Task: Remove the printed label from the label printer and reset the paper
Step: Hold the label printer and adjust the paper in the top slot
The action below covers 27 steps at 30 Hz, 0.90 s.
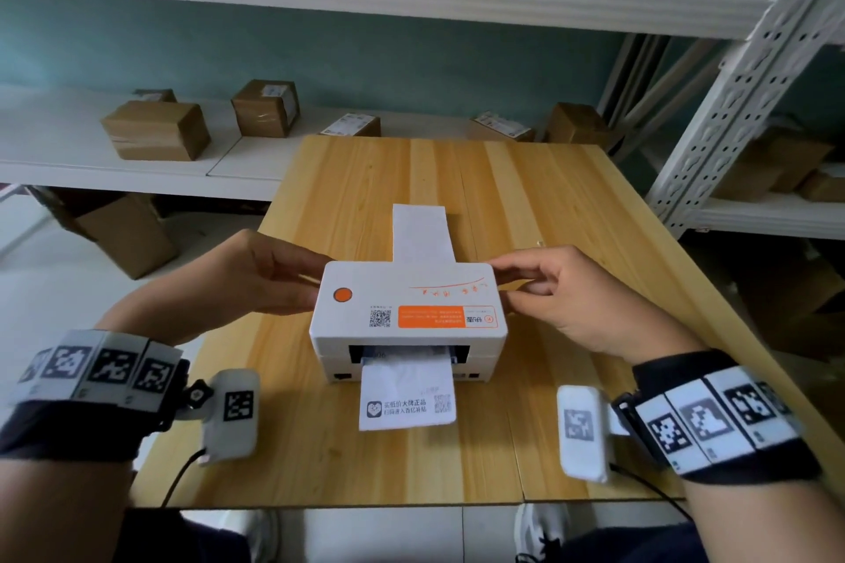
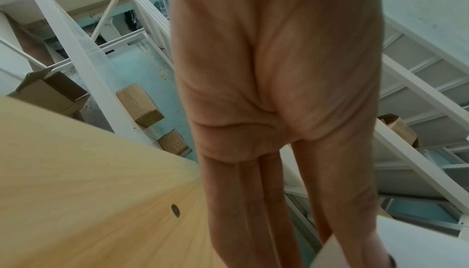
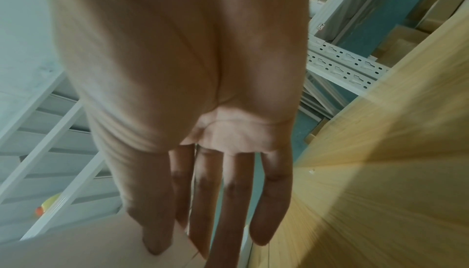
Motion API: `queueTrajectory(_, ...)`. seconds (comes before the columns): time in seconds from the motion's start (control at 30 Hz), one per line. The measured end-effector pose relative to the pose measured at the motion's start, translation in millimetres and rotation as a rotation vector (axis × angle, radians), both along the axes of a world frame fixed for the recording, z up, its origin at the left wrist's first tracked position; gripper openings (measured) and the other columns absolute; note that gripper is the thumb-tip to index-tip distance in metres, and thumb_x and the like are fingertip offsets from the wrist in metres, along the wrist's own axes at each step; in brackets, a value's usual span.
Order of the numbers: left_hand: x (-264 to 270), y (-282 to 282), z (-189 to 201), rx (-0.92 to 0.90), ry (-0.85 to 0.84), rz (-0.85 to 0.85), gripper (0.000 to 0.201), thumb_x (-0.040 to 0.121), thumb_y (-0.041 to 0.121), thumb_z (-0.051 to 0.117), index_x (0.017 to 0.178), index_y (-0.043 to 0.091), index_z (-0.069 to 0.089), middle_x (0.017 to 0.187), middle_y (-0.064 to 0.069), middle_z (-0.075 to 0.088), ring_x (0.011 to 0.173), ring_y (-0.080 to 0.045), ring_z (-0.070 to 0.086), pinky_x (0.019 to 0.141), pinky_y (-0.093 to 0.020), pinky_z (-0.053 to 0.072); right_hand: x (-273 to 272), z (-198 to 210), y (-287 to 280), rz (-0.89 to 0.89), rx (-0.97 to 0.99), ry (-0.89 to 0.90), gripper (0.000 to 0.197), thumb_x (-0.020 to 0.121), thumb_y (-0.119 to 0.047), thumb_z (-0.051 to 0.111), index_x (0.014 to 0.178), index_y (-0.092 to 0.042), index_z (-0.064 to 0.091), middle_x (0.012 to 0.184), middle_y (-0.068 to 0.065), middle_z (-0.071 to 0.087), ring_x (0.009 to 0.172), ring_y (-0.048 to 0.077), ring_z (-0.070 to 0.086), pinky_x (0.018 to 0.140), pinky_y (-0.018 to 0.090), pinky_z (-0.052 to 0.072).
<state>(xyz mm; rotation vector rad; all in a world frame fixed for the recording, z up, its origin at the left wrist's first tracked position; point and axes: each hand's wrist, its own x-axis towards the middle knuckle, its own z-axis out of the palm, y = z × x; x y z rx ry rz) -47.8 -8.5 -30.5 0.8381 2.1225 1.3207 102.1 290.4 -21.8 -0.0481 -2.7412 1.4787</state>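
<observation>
Both hands, left [image 1: 270, 274] and right [image 1: 562, 293], are laid with straight fingers against the printer's [image 1: 408, 315] sides; a label [image 1: 407, 398] is seen at its slot.

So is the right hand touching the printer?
Touching: in the right wrist view, the right hand has its thumb tip resting on the white printer top.

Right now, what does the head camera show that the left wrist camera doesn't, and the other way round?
Only the head view shows the white label printer's orange round button, the printed white label hanging from its front slot, and the right hand. Only the left wrist view shows the left palm's creases and a dark round hole in the tabletop. Both show the left hand, the light wooden table and brown cardboard boxes.
</observation>
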Motion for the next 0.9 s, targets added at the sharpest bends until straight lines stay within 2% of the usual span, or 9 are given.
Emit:
queueTrajectory(0.13, 5, 0, -4, 0.082, -0.034, 0.057, 0.043, 0.084, -0.007, 0.067, 0.124, 0.007, 0.069, 0.112, -0.003, 0.079, 0.107, -0.016, 0.075, 0.083, -0.024, 0.061, -2, -4, 4, -0.018, -0.119, 0.024, 0.042, 0.088, 0.003, 0.064, 0.11, -0.033, 0.069, 0.104, -0.017, 0.077, 0.104, -0.001, 0.07, 0.087, 0.015, 0.054)
queueTrajectory(0.2, 6, 0, -7, 0.107, -0.057, 0.042, 0.043, 0.083, -0.005, 0.066, 0.123, 0.008, 0.069, 0.112, -0.003, 0.079, 0.106, -0.016, 0.075, 0.083, -0.026, 0.062, -3, -7, 5, -0.013, -0.153, 0.029, 0.04, 0.087, 0.004, 0.064, 0.106, -0.031, 0.071, 0.101, -0.019, 0.078, 0.102, -0.001, 0.071, 0.084, 0.014, 0.054)
queueTrajectory(0.37, -5, -1, -9, 0.129, -0.036, 0.0, 0.041, 0.081, -0.01, 0.065, 0.118, 0.006, 0.072, 0.111, -0.006, 0.079, 0.105, -0.019, 0.075, 0.084, -0.032, 0.062, -8, -10, 6, 0.004, -0.177, 0.04, 0.039, 0.086, 0.005, 0.064, 0.1, -0.031, 0.071, 0.092, -0.022, 0.078, 0.095, -0.001, 0.073, 0.076, 0.01, 0.054)
queueTrajectory(0.47, -7, -1, -11, 0.18, 0.058, 0.024, 0.033, 0.072, 0.0, 0.071, 0.102, 0.012, 0.078, 0.103, 0.0, 0.081, 0.099, -0.015, 0.077, 0.078, -0.023, 0.062, -11, -9, 9, 0.012, -0.178, 0.011, 0.037, 0.086, 0.003, 0.065, 0.102, -0.029, 0.071, 0.09, -0.023, 0.078, 0.092, -0.002, 0.073, 0.073, 0.008, 0.053)
queueTrajectory(0.53, -6, -1, -12, 0.199, 0.069, 0.038, 0.03, 0.069, 0.006, 0.073, 0.097, 0.016, 0.079, 0.099, 0.002, 0.082, 0.095, -0.014, 0.078, 0.074, -0.02, 0.062, -12, -7, 10, 0.017, -0.168, -0.003, 0.036, 0.085, 0.002, 0.066, 0.102, -0.03, 0.072, 0.09, -0.024, 0.078, 0.092, -0.003, 0.073, 0.072, 0.007, 0.052)
queueTrajectory(0.6, -6, -1, -13, 0.195, 0.059, 0.045, 0.031, 0.068, 0.009, 0.074, 0.098, 0.016, 0.079, 0.099, 0.0, 0.082, 0.093, -0.015, 0.079, 0.071, -0.021, 0.062, -12, -7, 11, 0.021, -0.181, -0.008, 0.036, 0.084, 0.003, 0.065, 0.1, -0.029, 0.072, 0.093, -0.02, 0.079, 0.093, -0.002, 0.073, 0.074, 0.009, 0.054)
queueTrajectory(0.7, -5, 0, -12, 0.165, 0.049, 0.042, 0.035, 0.072, 0.0, 0.071, 0.106, 0.007, 0.077, 0.1, -0.003, 0.082, 0.092, -0.017, 0.079, 0.069, -0.022, 0.063, -12, -8, 11, 0.019, -0.178, 0.004, 0.038, 0.084, 0.005, 0.065, 0.102, -0.027, 0.073, 0.097, -0.016, 0.079, 0.096, 0.002, 0.073, 0.077, 0.012, 0.055)
queueTrajectory(0.77, -3, 1, -11, 0.16, 0.026, 0.056, 0.035, 0.071, -0.001, 0.07, 0.105, 0.007, 0.075, 0.096, -0.002, 0.082, 0.088, -0.016, 0.079, 0.067, -0.021, 0.063, -11, -9, 10, 0.028, -0.161, 0.017, 0.04, 0.085, 0.006, 0.065, 0.103, -0.03, 0.072, 0.096, -0.018, 0.079, 0.097, 0.001, 0.073, 0.078, 0.012, 0.055)
queueTrajectory(0.9, -1, 2, -9, 0.159, 0.009, 0.088, 0.031, 0.067, 0.008, 0.072, 0.098, 0.01, 0.077, 0.09, 0.001, 0.083, 0.083, -0.013, 0.079, 0.062, -0.016, 0.06, -9, -10, 8, 0.044, -0.136, 0.035, 0.045, 0.086, 0.008, 0.064, 0.1, -0.035, 0.07, 0.091, -0.025, 0.077, 0.095, -0.003, 0.073, 0.077, 0.01, 0.054)
